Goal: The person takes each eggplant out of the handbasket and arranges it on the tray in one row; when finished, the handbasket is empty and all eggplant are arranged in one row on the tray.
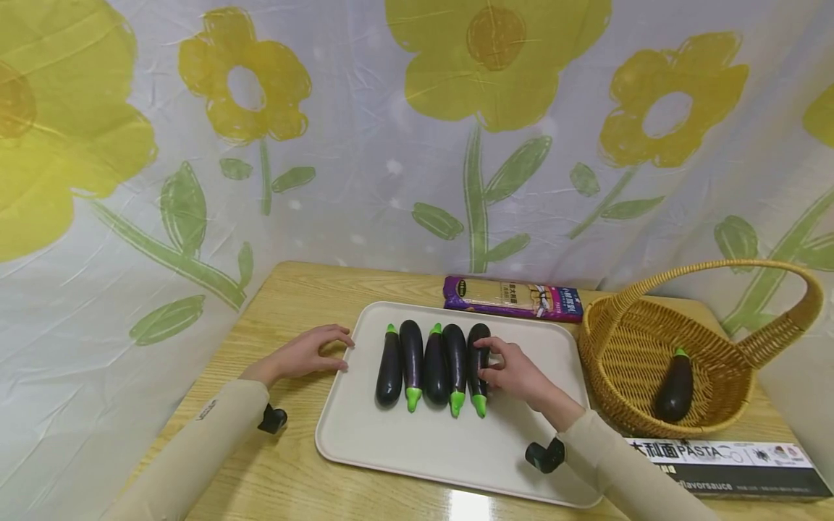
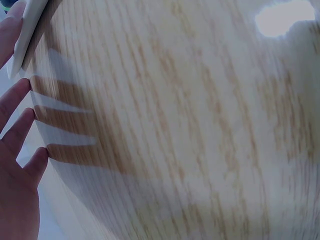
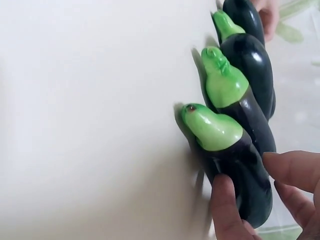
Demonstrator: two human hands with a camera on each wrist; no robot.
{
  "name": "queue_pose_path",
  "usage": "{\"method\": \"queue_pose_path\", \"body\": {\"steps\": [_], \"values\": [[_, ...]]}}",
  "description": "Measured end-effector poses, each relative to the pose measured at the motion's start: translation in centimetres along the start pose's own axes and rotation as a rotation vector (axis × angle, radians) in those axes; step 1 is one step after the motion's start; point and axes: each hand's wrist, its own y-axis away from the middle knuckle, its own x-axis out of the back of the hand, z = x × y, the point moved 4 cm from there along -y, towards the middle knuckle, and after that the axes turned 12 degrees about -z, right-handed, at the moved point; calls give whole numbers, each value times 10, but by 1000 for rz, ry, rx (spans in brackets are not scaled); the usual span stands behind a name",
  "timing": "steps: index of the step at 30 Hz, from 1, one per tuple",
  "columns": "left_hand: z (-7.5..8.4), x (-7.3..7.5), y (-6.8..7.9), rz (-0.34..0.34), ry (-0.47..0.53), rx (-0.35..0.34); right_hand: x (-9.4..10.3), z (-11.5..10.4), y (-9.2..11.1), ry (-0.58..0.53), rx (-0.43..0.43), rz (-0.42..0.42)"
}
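Note:
Several dark eggplants (image 1: pixel 391 369) with bright green caps lie side by side on a cream tray (image 1: pixel 404 449), some caps toward the back and some toward the front. At the row's right end, my right hand (image 1: pixel 517 373) pinches the last eggplant (image 1: pixel 480 369) between thumb and fingers. The right wrist view shows this eggplant (image 3: pixel 245 175) resting on the tray with its green cap exposed. My left hand (image 1: pixel 309 354) has its fingers spread at the tray's left rim. In the left wrist view, the left hand (image 2: pixel 17 165) shows at the frame's edge, its thumb by the rim.
A wicker basket (image 1: pixel 593 362) with a tall handle stands right of the tray, one eggplant (image 1: pixel 675 387) inside. Behind the tray lies a purple pasta packet (image 1: pixel 515 298). A black-and-white pasta box (image 1: pixel 743 470) sits front right on the wooden table (image 1: pixel 287 434).

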Motion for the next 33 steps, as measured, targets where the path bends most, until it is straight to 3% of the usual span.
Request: {"method": "queue_pose_path", "body": {"steps": [17, 24, 33], "values": [[3, 2, -1, -2, -6, -2, -11, -11, 39, -43, 98, -67], [3, 1, 0, -2, -1, 1, -11, -19, 68, 41, 73, -7], [2, 0, 1, 11, 1, 3, 1, -26, 103, 69, 55, 83]]}}
